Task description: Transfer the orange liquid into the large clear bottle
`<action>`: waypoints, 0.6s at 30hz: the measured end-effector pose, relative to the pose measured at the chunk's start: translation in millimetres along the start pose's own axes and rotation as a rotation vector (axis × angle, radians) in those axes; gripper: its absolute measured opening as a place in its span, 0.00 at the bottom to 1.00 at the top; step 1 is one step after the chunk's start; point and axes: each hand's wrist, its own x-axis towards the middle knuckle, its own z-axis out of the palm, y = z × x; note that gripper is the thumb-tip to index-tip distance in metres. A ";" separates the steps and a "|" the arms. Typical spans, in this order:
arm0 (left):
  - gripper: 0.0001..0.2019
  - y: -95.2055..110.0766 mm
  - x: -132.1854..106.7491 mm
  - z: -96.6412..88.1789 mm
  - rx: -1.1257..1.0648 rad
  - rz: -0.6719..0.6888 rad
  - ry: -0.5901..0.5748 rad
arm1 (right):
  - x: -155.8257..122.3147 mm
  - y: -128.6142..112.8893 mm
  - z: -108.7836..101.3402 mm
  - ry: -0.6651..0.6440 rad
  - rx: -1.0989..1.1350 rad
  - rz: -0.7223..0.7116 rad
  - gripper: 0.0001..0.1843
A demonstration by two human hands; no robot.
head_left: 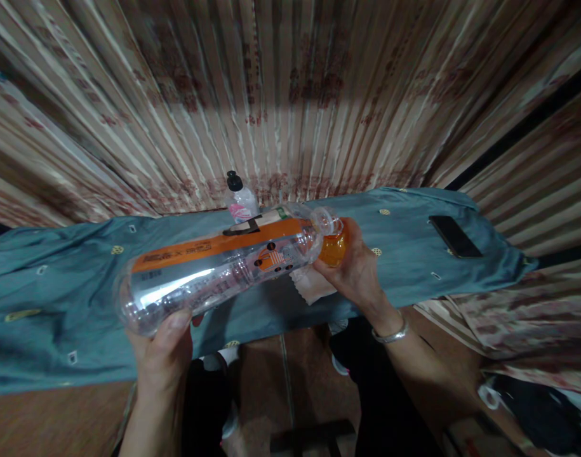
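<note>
My left hand [164, 346] is closed around the base end of a large clear plastic bottle [218, 260] with an orange and grey label. The bottle lies tilted in the air above the table, its uncapped neck up and to the right. No liquid can be made out inside it. Just below the bottle's mouth, my right hand [357, 270] grips a small amber, see-through container [334, 249]. The bottle's neck partly covers that container, so its rim and exact kind are hidden. Whether the two touch, I cannot tell. A white tissue [313, 284] lies beneath my right hand.
A blue patterned cloth [404, 279] covers the narrow table. Behind the large bottle stands a small bottle with a black cap [234, 181]. A black phone [454, 236] rests at the right. Pleated curtains [290, 114] hang along the back, and a dark bag [540, 406] sits lower right.
</note>
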 end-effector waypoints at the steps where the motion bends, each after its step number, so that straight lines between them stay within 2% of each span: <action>1: 0.24 0.7 -0.4 0.9 0.002 -0.004 -0.009 | 0.4 -0.9 -0.5 -0.009 0.001 0.012 0.42; 7: 0.27 3.4 -1.6 6.8 0.021 -0.027 -0.003 | 1.3 -2.3 -0.8 -0.011 0.014 0.028 0.43; 13: 0.24 6.1 -3.1 8.8 0.000 -0.005 -0.058 | 1.4 -2.0 -1.6 -0.032 0.003 0.013 0.42; 18: 0.24 2.8 -2.0 5.0 -0.025 0.003 -0.025 | 0.3 -0.6 -0.4 -0.003 0.000 0.009 0.43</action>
